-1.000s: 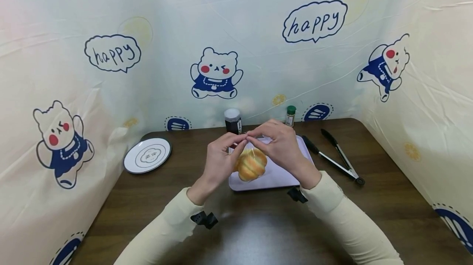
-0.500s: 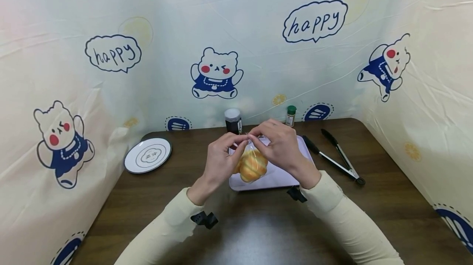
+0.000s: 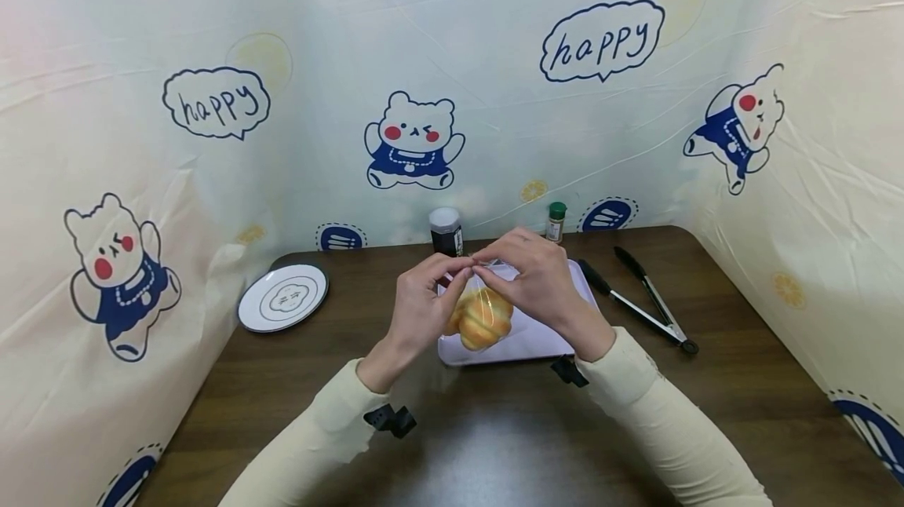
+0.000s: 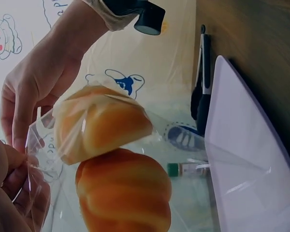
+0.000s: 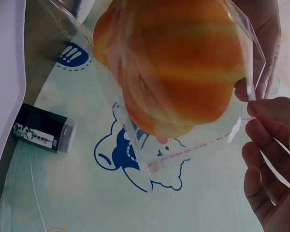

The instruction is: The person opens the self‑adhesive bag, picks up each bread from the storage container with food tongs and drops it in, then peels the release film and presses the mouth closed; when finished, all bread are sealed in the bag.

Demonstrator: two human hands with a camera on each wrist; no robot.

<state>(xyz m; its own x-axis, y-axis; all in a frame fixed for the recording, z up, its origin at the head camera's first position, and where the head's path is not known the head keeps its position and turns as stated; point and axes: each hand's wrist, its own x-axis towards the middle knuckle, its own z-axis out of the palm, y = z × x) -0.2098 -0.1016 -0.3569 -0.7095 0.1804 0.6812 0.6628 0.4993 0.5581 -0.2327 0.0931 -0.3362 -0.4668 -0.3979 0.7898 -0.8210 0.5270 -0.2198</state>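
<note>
Head view. The left hand (image 3: 418, 304) and right hand (image 3: 540, 279) meet above the tray (image 3: 544, 338), fingertips all but touching, both pinching the upper edge of a clear bag (image 3: 490, 306). Bread rolls (image 3: 475, 336), apparently two, hang inside it over the tray's near left part. The likeliest failure is a slip: the grip is narrow, the film smooth, and the load hangs below it. Rolls dropped from here could strike the tray's rim and roll onto the counter (image 3: 268, 373). The plate (image 3: 257, 303) and tongs (image 3: 643, 315), left and right of the tray, seem too far off to be disturbed; the jar (image 3: 446, 238), just behind it, might be knocked by an abrupt outward jerk.

Left wrist view. The rolls lie against each other within the film, beside the tray as seen here. Uneven pulling could tilt the bag, shift their weight and tear a seam.

Right wrist view. Thumb and forefinger hold one corner of the edge; a red-lettered strip (image 5: 183, 151) extends free of them, away from the tray. Were it adhesive, it might cling to film or fingers. Whether the bag is sealed cannot be told.
</note>
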